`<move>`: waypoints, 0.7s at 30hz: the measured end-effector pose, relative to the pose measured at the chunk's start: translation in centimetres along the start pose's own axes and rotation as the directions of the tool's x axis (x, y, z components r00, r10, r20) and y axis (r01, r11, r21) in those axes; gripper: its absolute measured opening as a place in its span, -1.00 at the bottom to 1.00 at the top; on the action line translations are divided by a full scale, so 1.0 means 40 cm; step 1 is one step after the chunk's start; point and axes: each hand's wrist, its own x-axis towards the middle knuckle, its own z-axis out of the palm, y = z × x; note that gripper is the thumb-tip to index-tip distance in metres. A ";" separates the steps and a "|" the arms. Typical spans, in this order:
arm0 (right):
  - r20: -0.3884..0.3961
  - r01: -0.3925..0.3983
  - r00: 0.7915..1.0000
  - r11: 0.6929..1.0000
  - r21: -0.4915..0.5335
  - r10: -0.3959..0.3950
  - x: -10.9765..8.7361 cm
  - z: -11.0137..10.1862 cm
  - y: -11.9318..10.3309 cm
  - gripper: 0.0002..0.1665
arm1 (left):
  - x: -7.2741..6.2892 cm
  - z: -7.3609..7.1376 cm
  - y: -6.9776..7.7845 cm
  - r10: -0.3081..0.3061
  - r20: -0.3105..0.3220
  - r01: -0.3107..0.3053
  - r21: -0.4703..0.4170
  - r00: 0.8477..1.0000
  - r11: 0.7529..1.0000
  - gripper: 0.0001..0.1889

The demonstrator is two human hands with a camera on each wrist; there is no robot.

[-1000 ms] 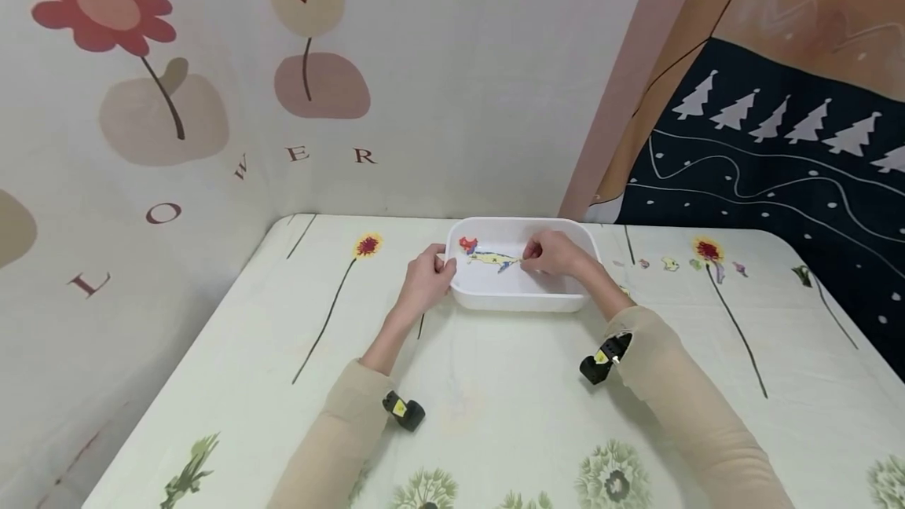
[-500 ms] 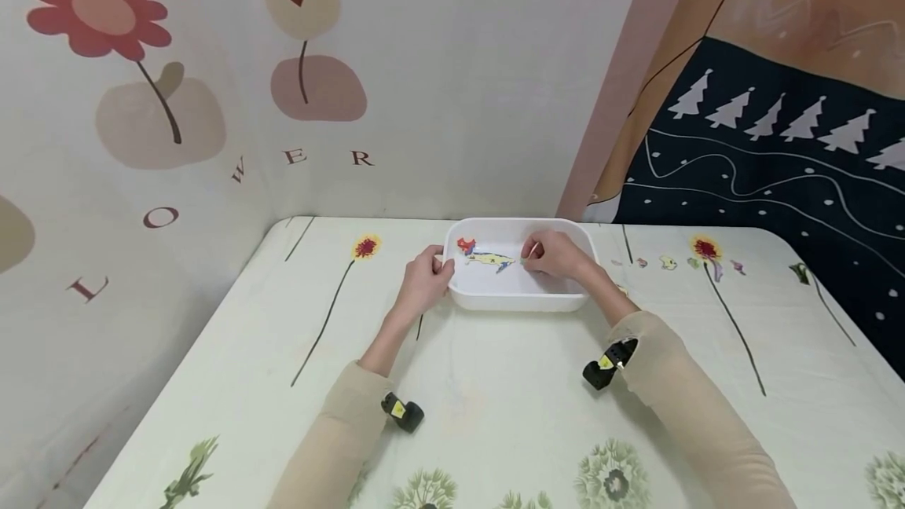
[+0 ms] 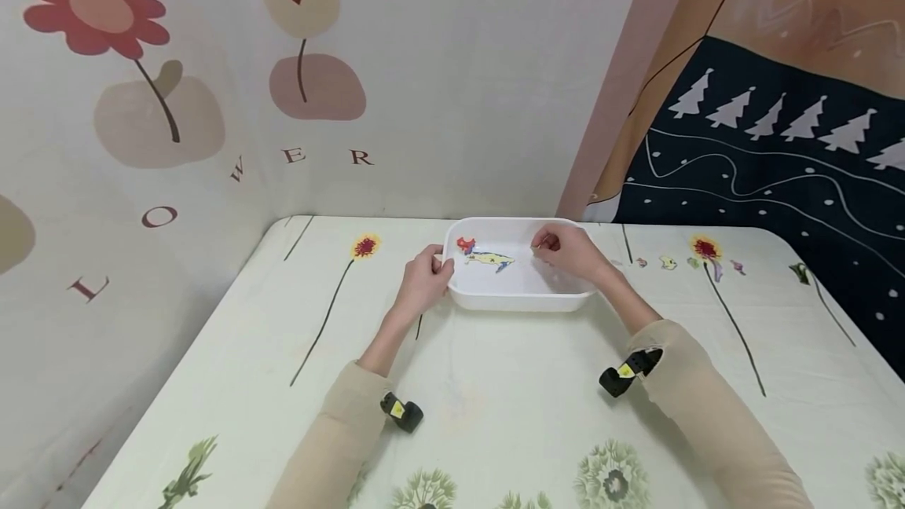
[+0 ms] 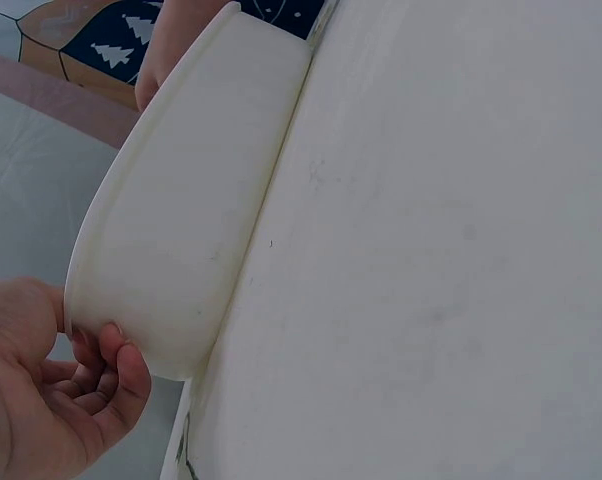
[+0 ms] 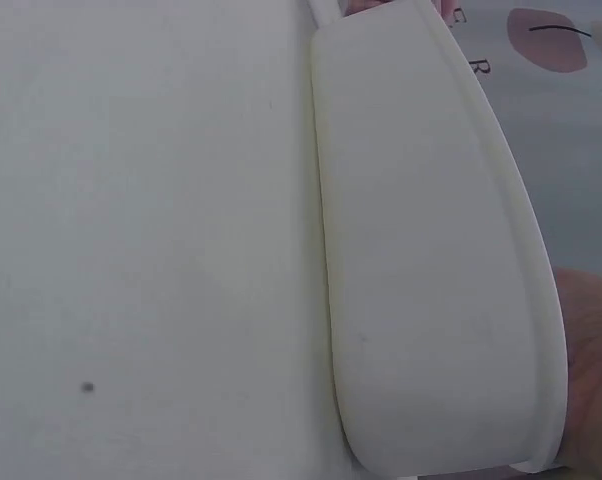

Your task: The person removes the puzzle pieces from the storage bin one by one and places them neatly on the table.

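Note:
A white rectangular plastic tray [image 3: 523, 302] stands on the table. My left hand [image 3: 428, 275] grips its left end; in the left wrist view, the thumb goes behind the rim and curled fingers [image 4: 131, 385] lie against the outer wall. Flat on the tray floor is a yellow-and-blue fish-like figure [image 3: 491, 259], with a small red piece [image 3: 466, 244] at its upper left. Over the right half of the tray, my right hand [image 3: 569, 251] has bent fingers, thumb near forefinger. A tiny pale bit shows at the tips; whether it is held is unclear. The wall hides those fingers in the right wrist view.
A pale flower-printed cloth [image 3: 488, 383] covers the table. Several small coloured pieces, among them a yellowish one [image 3: 668, 263], lie right of the tray. Behind the table hang a flower-printed curtain [image 3: 459, 100] and a dark cloth with white trees [image 3: 763, 148].
My right hand has drawn back to the right, away from the fish-like figure's tail end, and its forearm has swung right. My left hand keeps its grip on the tray, which stays in place.

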 end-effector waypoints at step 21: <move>-0.113 -0.008 0.993 0.994 0.110 0.020 -0.074 -0.093 0.038 -0.81 | -0.002 -0.001 0.000 0.001 0.007 -0.001 -0.011 1.000 1.000 -0.54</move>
